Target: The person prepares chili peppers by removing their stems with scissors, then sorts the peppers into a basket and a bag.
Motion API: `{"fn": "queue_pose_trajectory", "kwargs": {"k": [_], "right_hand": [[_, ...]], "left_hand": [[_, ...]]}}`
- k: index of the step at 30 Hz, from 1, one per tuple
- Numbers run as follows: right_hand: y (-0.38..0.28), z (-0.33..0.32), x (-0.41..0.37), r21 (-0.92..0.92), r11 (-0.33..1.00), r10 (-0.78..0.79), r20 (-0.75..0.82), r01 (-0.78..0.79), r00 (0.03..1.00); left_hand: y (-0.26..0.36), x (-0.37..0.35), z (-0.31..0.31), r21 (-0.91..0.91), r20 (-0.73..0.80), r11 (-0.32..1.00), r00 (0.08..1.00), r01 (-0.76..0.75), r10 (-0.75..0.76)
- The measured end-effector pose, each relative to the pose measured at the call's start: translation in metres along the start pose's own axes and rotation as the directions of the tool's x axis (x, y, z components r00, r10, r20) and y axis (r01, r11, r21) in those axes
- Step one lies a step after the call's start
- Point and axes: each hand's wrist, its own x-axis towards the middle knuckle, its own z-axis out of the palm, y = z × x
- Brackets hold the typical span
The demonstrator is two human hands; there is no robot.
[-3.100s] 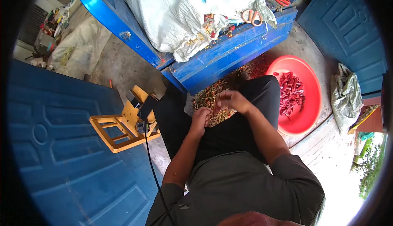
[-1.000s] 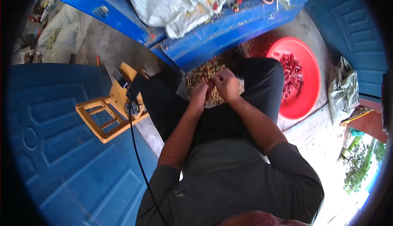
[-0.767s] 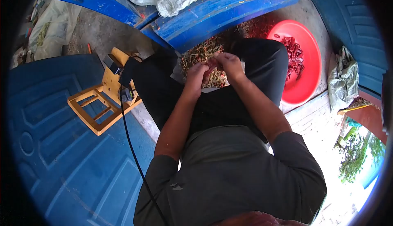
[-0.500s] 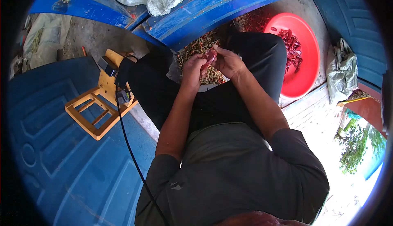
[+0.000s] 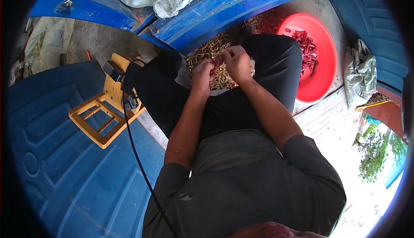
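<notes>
Resting on grey floor (image 5: 317,3), red basin (image 5: 319,82) near blue door (image 5: 381,35)

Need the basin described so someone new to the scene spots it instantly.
From the big blue panel across the top, drop to the person's right knee. Just outside it on the floor sits a round plastic basin with dried red peppers inside. Its bright red color and smooth rim set it apart from the crumpled, dull sack beside it.

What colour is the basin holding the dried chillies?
The basin is bright red, best seen in the head view.
</notes>
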Motion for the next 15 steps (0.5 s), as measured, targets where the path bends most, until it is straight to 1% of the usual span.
{"fn": "queue_pose_trajectory", "kwargs": {"k": [1,2,3,4,5,6,7,8,9,10,11,12,13,14,15], "right_hand": [[0.008,0.004,0.0,0.285,0.884,0.331,0.176,-0.37,0.927],[0.016,0.008,-0.002,0.453,0.565,0.542,0.427,-0.69,0.724],[0.016,0.007,-0.004,0.583,0.326,0.581,0.497,-0.744,0.644],[0.024,0.007,-0.003,0.584,0.329,0.581,0.495,-0.743,0.646],[0.037,0.004,0.0,0.662,0.223,0.607,0.48,-0.716,0.633],[0.044,0.0,0.005,0.731,0.115,0.632,0.468,-0.672,0.617],[0.049,-0.002,0.008,0.661,0.327,0.59,0.416,-0.676,0.692],[0.051,-0.002,0.006,0.665,0.326,0.591,0.411,-0.672,0.694],[0.048,-0.002,0.006,0.536,0.642,0.416,0.357,-0.549,0.836],[0.047,-0.004,0.007,0.362,0.873,0.2,0.348,-0.328,0.916],[0.049,-0.016,0.002,0.166,0.93,0.222,0.462,-0.329,0.859],[0.043,-0.02,-0.001,0.167,0.93,0.221,0.461,-0.329,0.859],[0.037,-0.022,-0.001,0.273,0.833,0.298,0.511,-0.481,0.806],[0.032,-0.027,-0.002,0.362,0.7,0.359,0.566,-0.616,0.742],[0.01,-0.039,0.0,0.4,0.627,0.353,0.62,-0.669,0.701]], "left_hand": [[-0.001,0.001,0.0,0.002,0.015,1.0,1.0,-0.012,0.012],[-0.002,0.001,-0.001,0.003,0.026,1.0,0.999,-0.021,0.021],[-0.001,-0.001,-0.003,0.001,0.026,1.0,0.999,-0.023,0.023],[0.001,-0.003,-0.006,-0.036,0.035,0.999,0.999,-0.03,0.031],[0.003,-0.006,-0.008,-0.075,0.043,0.996,0.998,-0.037,0.041],[0.005,-0.008,-0.01,-0.077,0.046,0.996,0.998,-0.039,0.043],[0.007,-0.011,-0.014,-0.085,0.018,0.995,0.999,-0.047,0.048],[0.009,-0.014,-0.016,-0.092,-0.009,0.994,0.998,-0.055,0.055],[0.01,-0.017,-0.016,-0.065,0.022,0.996,0.998,-0.064,0.066],[0.009,-0.015,-0.015,-0.066,0.025,0.995,0.997,-0.069,0.071],[0.006,-0.014,-0.014,-0.076,0.028,0.995,0.997,-0.07,0.072],[0.006,-0.016,-0.014,-0.085,0.03,0.994,0.997,-0.07,0.073],[0.007,-0.016,-0.014,-0.084,0.034,0.994,0.996,-0.073,0.076],[0.008,-0.017,-0.012,-0.099,0.021,0.993,0.997,-0.066,0.068],[0.007,-0.019,-0.009,-0.114,0.01,0.992,0.998,-0.055,0.056]]}}
